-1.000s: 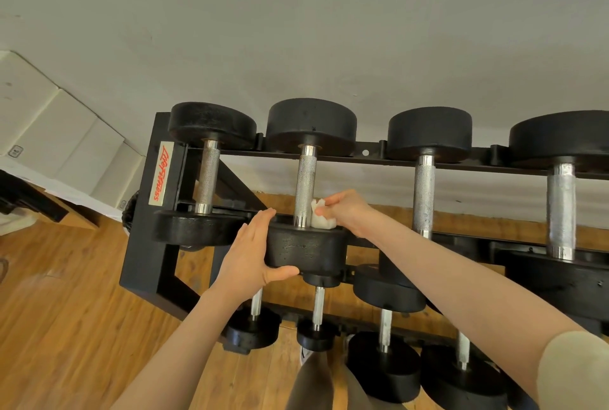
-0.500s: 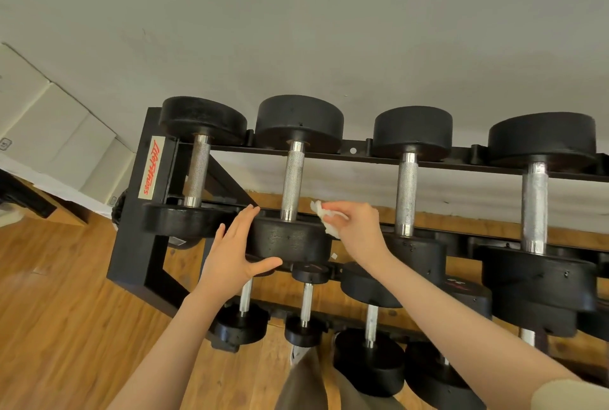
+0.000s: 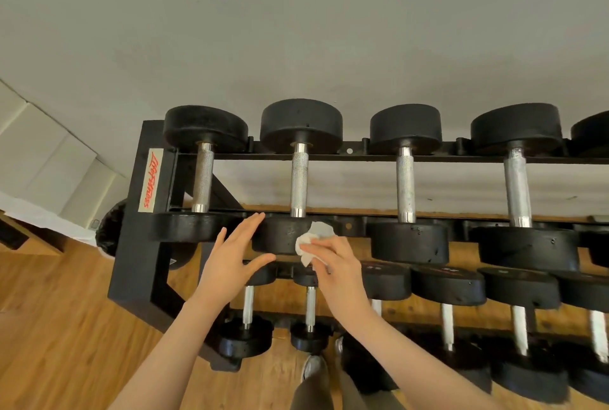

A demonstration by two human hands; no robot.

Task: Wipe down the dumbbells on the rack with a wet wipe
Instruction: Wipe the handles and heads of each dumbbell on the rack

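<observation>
Item: black steel dumbbell rack, two tiers, standing on a wood floor against a grey wall; a white label with red script runs down its left upright.

Upper tier: a row of black round-headed dumbbells with knurled metal handles, laid front to back across the rails. The second dumbbell from the left is the one attended to.

Lower tier: a further row of dumbbells, the two leftmost noticeably small.

Wet wipe: white, crumpled, pressed against the front face of the second dumbbell's near head.

Right hand: fingers curled around the wet wipe, holding it to that head (lower right part of the face).

Left hand: fingers straight and spread, holding nothing, its fingertips at the left edge of the same head, thumb beneath it.

Also present: a shoe on the floor below the rack.
</observation>
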